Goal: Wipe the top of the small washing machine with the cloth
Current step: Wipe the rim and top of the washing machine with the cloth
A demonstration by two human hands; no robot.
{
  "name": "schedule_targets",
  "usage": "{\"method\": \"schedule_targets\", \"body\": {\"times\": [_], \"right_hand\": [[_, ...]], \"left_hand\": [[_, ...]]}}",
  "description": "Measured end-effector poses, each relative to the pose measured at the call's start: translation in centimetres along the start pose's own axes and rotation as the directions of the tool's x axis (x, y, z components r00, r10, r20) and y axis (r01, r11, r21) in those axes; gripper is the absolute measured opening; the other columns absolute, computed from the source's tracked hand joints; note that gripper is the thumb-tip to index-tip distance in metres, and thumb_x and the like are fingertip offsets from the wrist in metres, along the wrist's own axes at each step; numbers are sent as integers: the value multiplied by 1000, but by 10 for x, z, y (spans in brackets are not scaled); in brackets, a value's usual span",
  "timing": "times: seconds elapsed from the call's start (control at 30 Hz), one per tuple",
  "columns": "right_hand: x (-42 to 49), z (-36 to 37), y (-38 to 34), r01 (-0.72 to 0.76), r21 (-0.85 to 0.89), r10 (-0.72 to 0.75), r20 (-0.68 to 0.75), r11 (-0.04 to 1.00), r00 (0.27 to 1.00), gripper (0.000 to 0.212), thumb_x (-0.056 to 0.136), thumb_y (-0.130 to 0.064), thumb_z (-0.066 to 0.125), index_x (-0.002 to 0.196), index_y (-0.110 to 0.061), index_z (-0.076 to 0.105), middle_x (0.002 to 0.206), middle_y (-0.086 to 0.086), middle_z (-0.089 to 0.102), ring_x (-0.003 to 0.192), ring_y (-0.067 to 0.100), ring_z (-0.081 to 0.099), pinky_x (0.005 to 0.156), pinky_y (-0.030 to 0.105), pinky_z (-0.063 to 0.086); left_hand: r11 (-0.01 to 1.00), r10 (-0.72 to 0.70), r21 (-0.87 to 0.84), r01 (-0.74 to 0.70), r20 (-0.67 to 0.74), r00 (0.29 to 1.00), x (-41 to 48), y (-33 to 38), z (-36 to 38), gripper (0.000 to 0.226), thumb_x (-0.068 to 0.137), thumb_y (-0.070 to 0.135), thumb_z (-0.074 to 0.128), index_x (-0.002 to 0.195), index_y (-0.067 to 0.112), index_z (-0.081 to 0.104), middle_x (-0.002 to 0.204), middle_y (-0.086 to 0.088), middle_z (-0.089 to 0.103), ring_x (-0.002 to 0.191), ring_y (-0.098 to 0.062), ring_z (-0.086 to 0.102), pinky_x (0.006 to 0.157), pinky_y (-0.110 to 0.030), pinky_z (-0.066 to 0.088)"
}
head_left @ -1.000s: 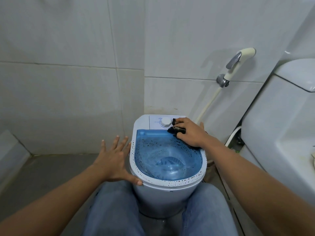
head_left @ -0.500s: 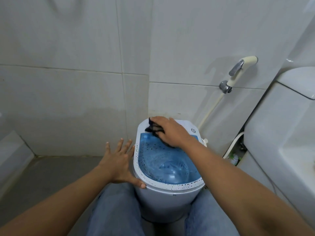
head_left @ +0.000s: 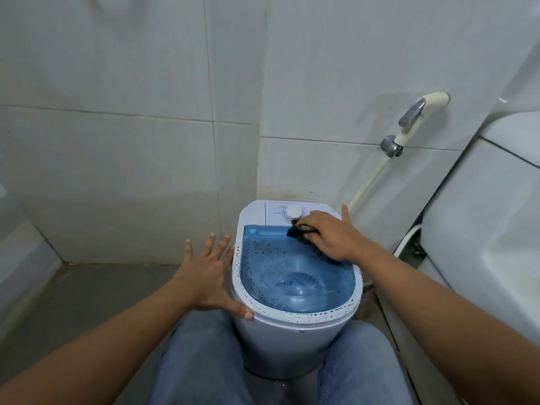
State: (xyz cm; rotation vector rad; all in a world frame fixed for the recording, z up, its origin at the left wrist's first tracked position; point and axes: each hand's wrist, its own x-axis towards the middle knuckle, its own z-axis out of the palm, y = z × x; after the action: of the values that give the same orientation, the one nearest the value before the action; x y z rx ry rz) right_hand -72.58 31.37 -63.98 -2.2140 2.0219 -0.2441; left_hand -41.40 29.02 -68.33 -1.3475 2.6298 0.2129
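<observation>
A small white washing machine (head_left: pixel 292 340) with a translucent blue lid (head_left: pixel 295 276) stands between my knees. Dark specks dot the lid and its white rim. A white dial (head_left: pixel 293 212) sits on the back control panel. My right hand (head_left: pixel 330 236) presses a dark cloth (head_left: pixel 299 232) onto the back right of the top, just right of the dial. My left hand (head_left: pixel 207 276) lies flat against the machine's left side, fingers spread, thumb on the front rim.
A bidet sprayer (head_left: pixel 415 121) with its hose hangs on the tiled wall at back right. A white toilet tank (head_left: pixel 482 217) stands close on the right. Grey floor (head_left: pixel 87 290) lies to the left, with a low ledge at far left.
My right hand with the cloth swept left across the back panel, covering the dial, then returned to the right of the dial. The left hand has stayed on the machine's side.
</observation>
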Motion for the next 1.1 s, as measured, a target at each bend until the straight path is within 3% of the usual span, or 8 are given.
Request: {"method": "schedule_targets", "body": {"times": [0.13, 0.23, 0.3, 0.4, 0.5, 0.67, 0.87, 1.1], "right_hand": [[3, -5, 27, -211, 197, 245, -169, 958, 955, 32, 99, -21, 46, 127, -31, 57, 134, -4, 59, 124, 25, 53, 111, 60, 25], [20, -8, 21, -137, 430, 293, -320, 892, 901, 35, 98, -19, 51, 131, -26, 57, 133, 1, 61, 121, 27, 57, 105, 46, 41], [29, -7, 12, -115, 344, 216, -273, 932, 937, 40, 98, -23, 51, 137, -30, 51, 140, 0, 57, 131, 26, 49, 109, 51, 36], [29, 6, 4, -143, 155, 159, -93, 977, 983, 49, 101, -42, 40, 150, -34, 33, 158, -8, 34, 151, 23, 17, 117, 62, 10], [26, 15, 6, -186, 129, 195, -61, 974, 979, 60, 100, -61, 21, 154, -36, 22, 163, -17, 17, 153, 16, 3, 119, 58, -2], [32, 15, 18, -231, 123, 240, -66, 965, 969, 52, 104, -51, 22, 154, -36, 23, 163, -15, 17, 152, 23, 9, 117, 60, 9], [28, 17, 34, -236, 228, 262, -89, 945, 961, 52, 104, -44, 31, 152, -25, 32, 162, -4, 26, 148, 25, 24, 119, 48, 22], [-13, 15, 49, -238, 420, 307, -106, 876, 946, 46, 107, -28, 36, 149, -8, 39, 157, 7, 36, 147, 18, 28, 110, 11, 8]], "left_hand": [[1000, 0, 17, 0, -13, 1000, 1, 2, -1, 161, 31, 110, 42, 157, 28, -16, 167, -3, -14, 152, -30, -18, 115, -73, -5], [1000, -7, 15, 7, -19, 1000, 1, 3, -2, 161, 31, 110, 43, 157, 28, -15, 167, -2, -14, 152, -30, -17, 115, -72, -4], [1000, -5, 9, 5, -15, 1000, -1, 3, -2, 161, 32, 110, 43, 157, 28, -17, 167, -2, -14, 152, -31, -18, 115, -73, -5], [1000, -4, 14, 4, -8, 1000, -1, 3, -1, 160, 32, 110, 41, 156, 28, -18, 167, -2, -15, 152, -31, -18, 114, -73, -4], [1000, -6, 10, 6, -18, 1000, 0, 1, 1, 160, 31, 110, 40, 157, 28, -16, 167, -2, -14, 152, -31, -17, 114, -73, -4], [1000, -12, -7, 12, -18, 1000, 1, 1, 4, 159, 31, 111, 39, 157, 30, -16, 167, -1, -15, 152, -30, -19, 115, -72, -4], [1000, -18, -1, 18, -5, 1000, 0, 2, 1, 159, 31, 111, 39, 157, 30, -15, 167, -2, -15, 153, -30, -17, 116, -71, -3], [1000, -16, -2, 16, -18, 1000, 1, 2, 3, 160, 30, 112, 34, 156, 29, -17, 167, -3, -16, 153, -30, -16, 117, -69, -1]]}}
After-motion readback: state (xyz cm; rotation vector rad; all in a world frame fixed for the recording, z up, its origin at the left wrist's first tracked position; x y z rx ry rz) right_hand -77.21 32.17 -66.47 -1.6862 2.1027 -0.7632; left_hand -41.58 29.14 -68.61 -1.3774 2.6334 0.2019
